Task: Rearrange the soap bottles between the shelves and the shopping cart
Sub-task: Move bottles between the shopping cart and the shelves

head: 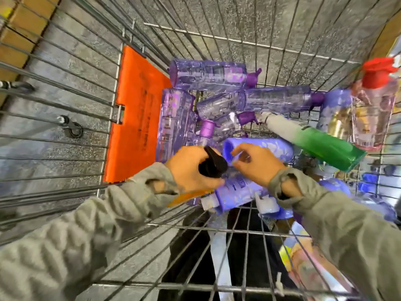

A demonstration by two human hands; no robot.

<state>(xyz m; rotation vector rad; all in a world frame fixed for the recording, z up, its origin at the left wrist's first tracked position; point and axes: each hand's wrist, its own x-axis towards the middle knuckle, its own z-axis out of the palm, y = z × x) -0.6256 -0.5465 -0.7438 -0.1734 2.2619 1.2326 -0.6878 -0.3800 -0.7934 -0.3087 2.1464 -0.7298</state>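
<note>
Your left hand [186,169] grips a black-capped bottle [213,166], right hand [260,165] curls, hold unclear, over the lavender bottle [275,148] at its 12 o'clock: likely slick, rigid plastic, so wrap mid-body.

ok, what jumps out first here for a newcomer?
A pile of clear purple bottles lies in the wire cart, beside its orange flap at left. At right: a green-and-white bottle and a red-capped clear bottle. Nearest, the left hand grips a black object; the right hand is over a lavender bottle.
</note>
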